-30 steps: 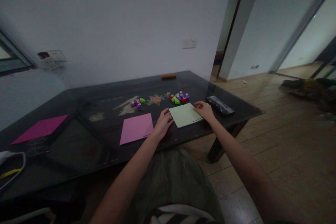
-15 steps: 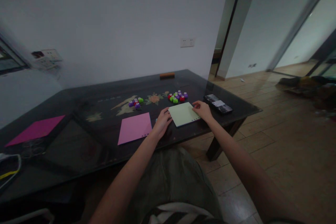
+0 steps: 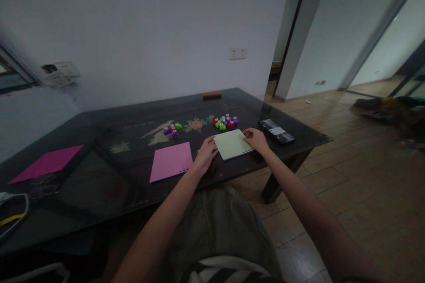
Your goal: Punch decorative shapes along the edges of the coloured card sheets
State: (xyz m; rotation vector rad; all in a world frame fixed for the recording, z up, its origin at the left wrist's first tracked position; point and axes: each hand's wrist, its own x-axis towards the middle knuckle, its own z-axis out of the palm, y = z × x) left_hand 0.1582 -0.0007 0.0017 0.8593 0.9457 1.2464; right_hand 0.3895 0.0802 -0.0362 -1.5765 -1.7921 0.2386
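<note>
A pale green sheet of paper (image 3: 232, 143) with punched holes along its near edge lies between my hands on the dark table. My left hand (image 3: 206, 152) grips its left edge, fingertips at the side of the sheet. At the right edge, my right hand (image 3: 257, 140) pinches the paper with thumb and forefinger. Just beyond the sheet sits a cluster of small red, green and purple toys (image 3: 226, 122) with eye-like white tops. A pink sheet of paper (image 3: 171, 161), also punched, lies left of my left hand. Something small and pale beside that hand is mostly hidden.
A second group of small toys (image 3: 172, 130) stands behind the pink sheet. To the right is a black flat case (image 3: 276, 131). A magenta sheet (image 3: 48, 163) lies far left, and an orange-brown bar (image 3: 211, 95) rests near the wall. The table's right corner (image 3: 327, 139) juts out.
My hands and the green sheet stay almost in place. The whole view has shifted very slightly; nothing has been taken up or let go.
</note>
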